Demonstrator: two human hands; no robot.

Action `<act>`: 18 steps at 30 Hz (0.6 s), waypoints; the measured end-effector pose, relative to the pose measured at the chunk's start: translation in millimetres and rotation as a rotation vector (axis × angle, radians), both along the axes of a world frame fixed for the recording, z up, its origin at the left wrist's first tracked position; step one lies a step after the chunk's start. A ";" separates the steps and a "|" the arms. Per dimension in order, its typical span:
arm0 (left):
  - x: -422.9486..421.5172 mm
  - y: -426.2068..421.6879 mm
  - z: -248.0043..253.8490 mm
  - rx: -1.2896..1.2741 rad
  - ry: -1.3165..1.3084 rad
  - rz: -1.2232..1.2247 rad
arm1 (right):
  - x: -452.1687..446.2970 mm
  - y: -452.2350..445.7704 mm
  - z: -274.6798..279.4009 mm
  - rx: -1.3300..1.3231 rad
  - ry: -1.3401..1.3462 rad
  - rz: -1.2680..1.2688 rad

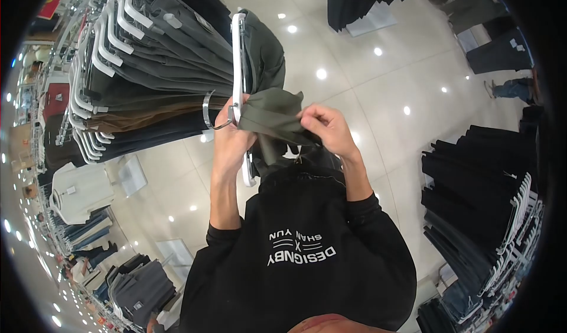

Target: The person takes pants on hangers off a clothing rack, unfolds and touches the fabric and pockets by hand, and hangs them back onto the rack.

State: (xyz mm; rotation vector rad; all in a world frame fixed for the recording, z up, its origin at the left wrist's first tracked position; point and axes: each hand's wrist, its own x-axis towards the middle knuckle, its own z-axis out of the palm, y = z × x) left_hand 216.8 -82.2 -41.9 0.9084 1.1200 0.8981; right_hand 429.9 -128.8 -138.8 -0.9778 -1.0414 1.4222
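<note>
Left hand (229, 137) grips long white plastic hanger (238, 61) at its metal hook; right hand (329, 130) pinches olive-green fabric garment (273, 115), which is at the hanger, ahead of the chest.

Centre: garment (274, 117) against a hanger (237, 61). Left: hanging trousers (183, 49). Farther left: a top (80, 197). Right: further hanging garments (466, 179). Beneath: tiled floor (348, 49).

Black trousers (466, 173) on white hangers (522, 196), white top (82, 198), pale tiled floor (372, 120), red sign (52, 2), grey garments (144, 291)
</note>
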 end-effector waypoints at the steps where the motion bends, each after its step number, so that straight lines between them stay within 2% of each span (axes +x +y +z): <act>1: -0.9 1.5 -2.1 0.001 0.012 -0.005 | 3.0 0.9 1.7 -0.033 -0.005 -0.020; 4: -4.8 4.4 -11.6 -0.012 0.019 0.011 | 4.7 1.7 11.5 -0.147 -0.106 -0.055; 7: -9.4 8.8 -16.1 -0.024 0.021 0.050 | 15.4 2.9 17.3 0.135 -0.311 0.075; 10: -13.7 13.1 -13.0 -0.036 0.033 0.092 | 36.4 2.3 10.6 0.088 -0.658 0.347; 11: -15.0 14.3 -12.0 -0.038 0.038 0.104 | 42.9 2.8 13.0 -0.019 -0.869 0.376; 14: -20.4 15.8 -12.2 -0.026 0.059 0.114 | 67.4 -2.2 1.3 0.139 -0.674 0.177; 15: -22.0 16.1 -13.2 -0.024 0.082 0.113 | 75.4 -1.7 6.2 0.169 -0.465 0.152; 16: -23.6 16.7 -14.5 -0.021 0.104 0.110 | 92.5 -6.1 13.3 -0.079 -0.378 0.195; 18: -28.2 18.2 -19.7 -0.036 0.107 0.086 | 105.3 -12.6 13.0 -0.093 0.112 0.103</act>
